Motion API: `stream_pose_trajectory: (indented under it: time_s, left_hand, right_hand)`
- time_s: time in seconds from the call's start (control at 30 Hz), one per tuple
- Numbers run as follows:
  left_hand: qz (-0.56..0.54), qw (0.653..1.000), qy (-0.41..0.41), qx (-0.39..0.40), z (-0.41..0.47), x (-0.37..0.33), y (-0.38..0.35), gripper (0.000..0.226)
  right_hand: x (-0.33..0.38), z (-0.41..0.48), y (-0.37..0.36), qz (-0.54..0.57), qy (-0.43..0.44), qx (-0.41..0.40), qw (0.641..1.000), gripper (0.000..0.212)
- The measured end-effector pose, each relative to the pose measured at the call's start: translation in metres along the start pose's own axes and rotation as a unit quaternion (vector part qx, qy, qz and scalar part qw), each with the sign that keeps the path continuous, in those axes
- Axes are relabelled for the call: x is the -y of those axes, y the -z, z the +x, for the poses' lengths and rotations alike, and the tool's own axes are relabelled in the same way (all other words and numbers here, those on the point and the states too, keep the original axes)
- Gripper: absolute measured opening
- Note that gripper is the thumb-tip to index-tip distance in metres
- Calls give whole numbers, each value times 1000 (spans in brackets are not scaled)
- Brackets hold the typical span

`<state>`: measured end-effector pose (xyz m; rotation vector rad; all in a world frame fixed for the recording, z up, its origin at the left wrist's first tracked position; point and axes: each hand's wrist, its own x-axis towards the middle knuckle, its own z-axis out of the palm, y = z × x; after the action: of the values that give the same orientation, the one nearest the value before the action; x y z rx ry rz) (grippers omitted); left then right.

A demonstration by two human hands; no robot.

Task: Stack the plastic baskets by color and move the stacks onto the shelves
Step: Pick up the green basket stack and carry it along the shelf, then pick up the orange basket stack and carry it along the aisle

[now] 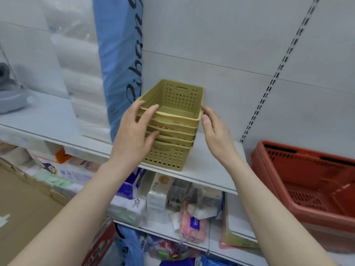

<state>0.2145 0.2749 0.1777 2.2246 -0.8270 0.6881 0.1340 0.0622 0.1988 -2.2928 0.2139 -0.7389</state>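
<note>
Placing step: tan basket stack [171, 129] sits on the white shelf [211, 169]. My left hand [132, 131] is spread against its near-left corner; right hand [215, 129] open, just beside the right rim. Next, probably: square it, let go.

I have a single view, worn on my head, wide-angle, looking forward and down over my forearms at a white metal shelf [209, 169] close in front of me; lower shelves curve away below, edges bending with the lens.
</note>
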Motion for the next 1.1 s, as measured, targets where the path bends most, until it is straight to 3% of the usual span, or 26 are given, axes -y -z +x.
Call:
stream_pose_trajectory:
  time_s: [0.17,0.33,0.6,0.87,1.1]
  left_hand:
    - [-64,997,-23,-20,-59,-20,-9,51]
    - [-161,977,-33,136,-143,-43,-34,28]
    - [-266,887,-14,376,-257,-123,-82,12]
    - [-322,798,-98,500,-317,-278,-129,19]
    - [-345,757,-147,534,-374,-447,-172,22]
  right_hand:
    - [-8,-95,3,-153,24,-35,987,40]
    - [-20,-216,4,-219,-53,-80,971,31]
    - [-38,-403,29,-240,-226,-152,932,22]
    - [-74,-509,130,-289,-346,-244,859,21]
    - [-117,-606,260,-321,-397,-298,807,21]
